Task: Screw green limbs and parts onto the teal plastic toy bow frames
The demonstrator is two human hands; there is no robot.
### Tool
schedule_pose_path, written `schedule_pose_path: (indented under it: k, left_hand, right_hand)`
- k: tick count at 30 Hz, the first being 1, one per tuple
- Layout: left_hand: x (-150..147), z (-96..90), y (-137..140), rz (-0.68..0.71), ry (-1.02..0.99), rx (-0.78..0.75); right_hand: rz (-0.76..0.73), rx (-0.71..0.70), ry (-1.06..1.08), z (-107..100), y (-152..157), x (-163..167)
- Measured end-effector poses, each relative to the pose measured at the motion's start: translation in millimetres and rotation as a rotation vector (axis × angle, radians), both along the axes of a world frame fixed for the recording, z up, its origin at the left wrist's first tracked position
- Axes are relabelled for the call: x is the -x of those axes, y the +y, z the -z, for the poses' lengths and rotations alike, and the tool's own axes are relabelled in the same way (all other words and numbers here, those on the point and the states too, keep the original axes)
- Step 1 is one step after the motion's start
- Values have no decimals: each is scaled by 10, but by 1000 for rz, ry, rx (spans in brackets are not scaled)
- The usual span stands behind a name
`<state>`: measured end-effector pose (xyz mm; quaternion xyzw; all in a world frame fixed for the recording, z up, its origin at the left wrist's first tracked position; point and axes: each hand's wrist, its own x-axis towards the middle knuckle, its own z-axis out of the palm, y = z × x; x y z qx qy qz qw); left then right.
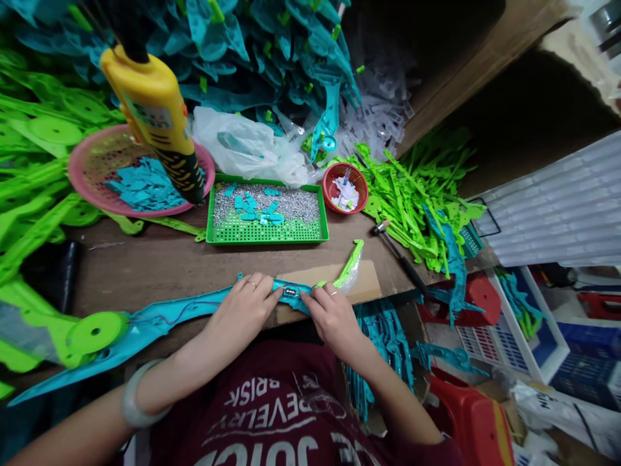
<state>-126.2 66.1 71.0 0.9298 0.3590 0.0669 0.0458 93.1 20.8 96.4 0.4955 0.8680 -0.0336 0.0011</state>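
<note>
A long blue plastic toy sword shell (187, 312) lies across the bench front, its pointed end at the lower left. Fingers of my left hand (245, 304) are closed on its handle part, left of a small dark component with metal contacts (291, 292). My right hand (334, 317) pinches the shell just right of that component. A thin wire (167, 320) runs along the shell's inside. Beyond my right hand a lime green curved piece (348, 268), partly clear, rests over cardboard (371, 285). A lime green part with a round disc (96, 333) overlaps the blade.
A yellow power screwdriver (150, 110) hangs before a pink basket (80, 171) of blue pieces. Behind my hands sits a green tray (266, 241) of screws, beside a red basket (331, 206). A hammer (402, 259) lies right. Green parts (412, 213) and blue parts (272, 52) are piled around.
</note>
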Motion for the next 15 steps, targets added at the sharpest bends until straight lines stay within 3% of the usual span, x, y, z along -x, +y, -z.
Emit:
schedule_pose_path:
  k: [6, 15]
  left_hand:
    - [-3, -21, -1, 1, 10, 11]
    - [-24, -35, 10, 24, -1, 16]
  right_hand:
    - [101, 0, 46, 36, -32, 58]
    - [57, 28, 122, 42, 9, -4]
